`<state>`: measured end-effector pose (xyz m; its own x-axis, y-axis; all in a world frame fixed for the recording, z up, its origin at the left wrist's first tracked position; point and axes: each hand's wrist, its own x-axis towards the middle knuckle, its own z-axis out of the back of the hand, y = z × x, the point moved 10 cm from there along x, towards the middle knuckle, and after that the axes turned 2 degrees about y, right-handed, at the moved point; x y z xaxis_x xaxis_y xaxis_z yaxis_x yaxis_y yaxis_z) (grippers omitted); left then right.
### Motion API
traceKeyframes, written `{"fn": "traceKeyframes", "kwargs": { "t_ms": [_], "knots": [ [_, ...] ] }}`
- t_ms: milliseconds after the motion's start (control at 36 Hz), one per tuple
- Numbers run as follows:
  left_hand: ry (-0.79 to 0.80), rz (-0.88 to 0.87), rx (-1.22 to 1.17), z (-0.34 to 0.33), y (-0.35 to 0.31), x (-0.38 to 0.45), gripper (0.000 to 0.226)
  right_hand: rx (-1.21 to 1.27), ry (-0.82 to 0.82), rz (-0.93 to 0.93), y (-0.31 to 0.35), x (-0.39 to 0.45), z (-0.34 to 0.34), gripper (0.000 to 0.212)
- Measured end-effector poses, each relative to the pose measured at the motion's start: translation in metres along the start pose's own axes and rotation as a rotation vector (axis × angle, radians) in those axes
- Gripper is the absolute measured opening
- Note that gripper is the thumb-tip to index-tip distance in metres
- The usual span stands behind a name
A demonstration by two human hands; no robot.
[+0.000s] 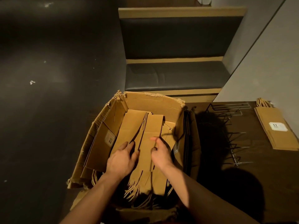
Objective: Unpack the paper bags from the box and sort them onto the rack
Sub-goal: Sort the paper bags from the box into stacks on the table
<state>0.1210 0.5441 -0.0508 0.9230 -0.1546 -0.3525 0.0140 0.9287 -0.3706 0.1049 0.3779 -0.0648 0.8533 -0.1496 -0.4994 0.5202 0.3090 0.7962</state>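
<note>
I had both hands inside the cardboard box [155, 102], so I judged the step in hand to be the unpacking: separating a batch of paper bags [145, 139] from the stock. The left hand [121, 159] lay on the left stack, its fingers [131, 145] loosely spread and reaching into the gap between stacks. The right hand [161, 154] sat on the middle stack with fingers curled at its right edge; I could not tell whether they pinched it. The bags lay flat in the box, long axis near to far, handles [134, 189] pointing toward me. The next move called for a firm two-sided grip and a lift clear of the box wall, then a carry right to the wire rack [226, 126] on the bench [258, 175], where a sorted stack [275, 126] lay at the far right.
</note>
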Motion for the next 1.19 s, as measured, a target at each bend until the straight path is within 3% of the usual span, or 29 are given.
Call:
{"fn": "traceKeyframes", "kwargs": {
  "t_ms": [83, 333, 417, 556, 750, 833, 944, 1056, 1111, 1194],
  "knots": [
    [0.105, 0.015, 0.128, -0.008, -0.001, 0.01, 0.072, 0.014, -0.005, -0.015, -0.001, 0.001, 0.0, 0.052],
    [0.166, -0.051, -0.073, 0.008, 0.015, 0.017, 0.063, 0.14, -0.042, -0.074, -0.009, 0.004, 0.008, 0.071],
    [0.156, -0.117, -0.123, 0.022, 0.011, 0.012, 0.057, 0.103, -0.024, -0.085, -0.011, 0.005, 0.008, 0.064],
    [0.088, -0.15, -0.162, 0.048, 0.008, 0.003, 0.091, 0.131, 0.005, -0.1, -0.014, 0.003, 0.008, 0.052],
    [0.006, -0.15, -0.204, 0.06, 0.013, 0.0, 0.051, 0.326, -0.067, -0.087, -0.016, 0.005, 0.015, 0.056],
    [-0.045, -0.16, -0.336, 0.071, -0.001, -0.008, 0.048, 0.277, -0.084, -0.033, -0.009, 0.002, 0.021, 0.06],
    [0.066, -0.175, -0.585, 0.078, -0.023, -0.022, 0.067, 0.192, -0.01, 0.011, 0.002, 0.001, 0.013, 0.032],
    [0.06, -0.007, -0.98, 0.07, -0.02, -0.028, 0.073, 0.202, 0.038, -0.007, 0.001, 0.001, 0.005, 0.05],
    [0.126, 0.077, -1.213, 0.051, -0.017, -0.032, 0.056, 0.247, 0.041, -0.046, -0.004, 0.0, 0.005, 0.061],
    [0.171, 0.156, -1.369, 0.022, -0.01, -0.036, 0.033, 0.35, 0.04, -0.13, -0.016, 0.0, 0.01, 0.077]
  ]
}}
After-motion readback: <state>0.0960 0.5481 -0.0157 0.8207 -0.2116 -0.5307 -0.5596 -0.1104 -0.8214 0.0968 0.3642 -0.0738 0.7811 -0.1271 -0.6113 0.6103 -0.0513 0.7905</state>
